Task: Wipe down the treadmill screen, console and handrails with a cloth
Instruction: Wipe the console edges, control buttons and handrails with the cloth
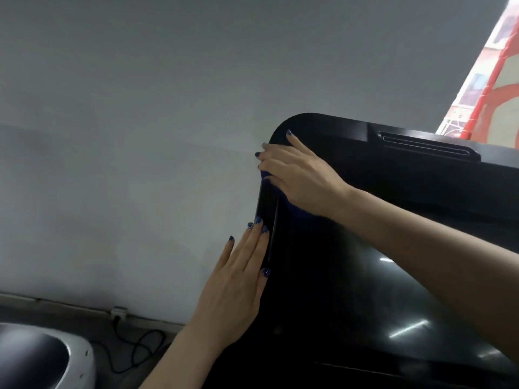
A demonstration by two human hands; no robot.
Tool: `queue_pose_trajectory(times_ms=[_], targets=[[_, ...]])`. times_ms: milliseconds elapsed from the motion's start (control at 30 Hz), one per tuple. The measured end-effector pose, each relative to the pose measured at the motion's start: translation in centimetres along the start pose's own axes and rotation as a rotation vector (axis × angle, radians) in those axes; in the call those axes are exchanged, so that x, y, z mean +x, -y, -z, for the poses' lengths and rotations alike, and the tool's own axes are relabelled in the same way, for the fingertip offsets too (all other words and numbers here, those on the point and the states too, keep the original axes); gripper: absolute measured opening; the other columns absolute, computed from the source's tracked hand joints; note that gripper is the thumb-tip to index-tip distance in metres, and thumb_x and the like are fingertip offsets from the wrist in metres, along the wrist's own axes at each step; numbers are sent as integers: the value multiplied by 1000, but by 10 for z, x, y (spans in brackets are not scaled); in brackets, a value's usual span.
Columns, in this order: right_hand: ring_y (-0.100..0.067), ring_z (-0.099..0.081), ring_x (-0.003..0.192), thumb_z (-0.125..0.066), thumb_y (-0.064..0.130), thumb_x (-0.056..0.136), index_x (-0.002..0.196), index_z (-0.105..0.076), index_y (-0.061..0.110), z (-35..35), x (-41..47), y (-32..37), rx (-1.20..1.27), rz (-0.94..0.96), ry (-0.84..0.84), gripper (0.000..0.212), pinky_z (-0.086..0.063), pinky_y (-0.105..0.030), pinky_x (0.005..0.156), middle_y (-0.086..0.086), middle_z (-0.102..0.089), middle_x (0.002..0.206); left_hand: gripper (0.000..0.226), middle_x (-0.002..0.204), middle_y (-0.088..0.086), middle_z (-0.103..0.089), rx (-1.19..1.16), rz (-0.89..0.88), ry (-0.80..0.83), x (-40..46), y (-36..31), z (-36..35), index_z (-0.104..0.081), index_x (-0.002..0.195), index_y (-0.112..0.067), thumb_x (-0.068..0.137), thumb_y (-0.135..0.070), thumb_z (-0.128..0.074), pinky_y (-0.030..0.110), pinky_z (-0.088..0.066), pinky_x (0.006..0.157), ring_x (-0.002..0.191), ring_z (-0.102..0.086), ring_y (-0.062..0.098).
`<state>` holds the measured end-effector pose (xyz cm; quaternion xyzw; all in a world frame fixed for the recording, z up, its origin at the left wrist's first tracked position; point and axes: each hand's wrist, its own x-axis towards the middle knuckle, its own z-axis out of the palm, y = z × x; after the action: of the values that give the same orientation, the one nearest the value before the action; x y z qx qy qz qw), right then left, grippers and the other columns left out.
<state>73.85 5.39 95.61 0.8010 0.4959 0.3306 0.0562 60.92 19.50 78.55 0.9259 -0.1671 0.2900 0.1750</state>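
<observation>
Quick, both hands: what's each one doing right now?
Left hand: open, straight fingers rest flat on the screen's left edge.
Right hand: open, presses the blue cloth against the upper left corner.

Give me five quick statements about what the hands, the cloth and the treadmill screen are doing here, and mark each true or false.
1. The right hand presses a blue cloth near the upper left corner of the screen. True.
2. The left hand holds the cloth. False: it lies flat against the screen's left edge, fingers straight.
3. The screen is lit and showing a menu. False: it is dark, with only reflections.
4. A cable runs along the floor by the wall. True.
5. Both hands wear gloves. False: they are bare.
</observation>
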Motion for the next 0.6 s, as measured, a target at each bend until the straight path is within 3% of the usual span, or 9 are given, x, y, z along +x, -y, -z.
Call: queue_pose_trajectory(times_ms=[100, 267, 500, 600], targets=[[-15, -46, 135, -45, 24, 100, 117, -65, 15, 11, 4, -10, -43, 41, 45, 27, 2, -41, 122, 1, -63, 129, 60, 167, 1, -1, 14, 12, 9, -2, -1, 1, -6, 158, -11, 104, -28, -24, 41, -19, 123, 153, -1, 12], [-17, -42, 138, -29, 32, 99, 112, -65, 11, -1, -2, 7, 17, -102, -57, 44, 4, -37, 122, -2, -61, 131, 61, 167, -1, 0, -25, 10, 12, -9, -1, -1, -4, 158, -13, 105, -27, -28, 41, -16, 123, 153, -1, 12], [-15, -40, 139, -34, 32, 101, 126, -60, 19, 6, -15, 4, -91, 97, 106, 38, 4, -52, 121, 3, -56, 139, 61, 167, 0, 1, -5, 22, 22, -19, -3, -1, -1, 158, -13, 105, -28, -28, 38, -8, 121, 153, -2, 12], [-13, -39, 140, -31, 32, 101, 124, -60, 19, 7, -12, 4, -113, 43, 74, 39, 6, -53, 121, 5, -56, 139, 61, 167, 1, 1, 3, 21, 23, -21, -3, -3, -1, 158, -13, 105, -29, -26, 39, -9, 121, 153, -2, 13]])
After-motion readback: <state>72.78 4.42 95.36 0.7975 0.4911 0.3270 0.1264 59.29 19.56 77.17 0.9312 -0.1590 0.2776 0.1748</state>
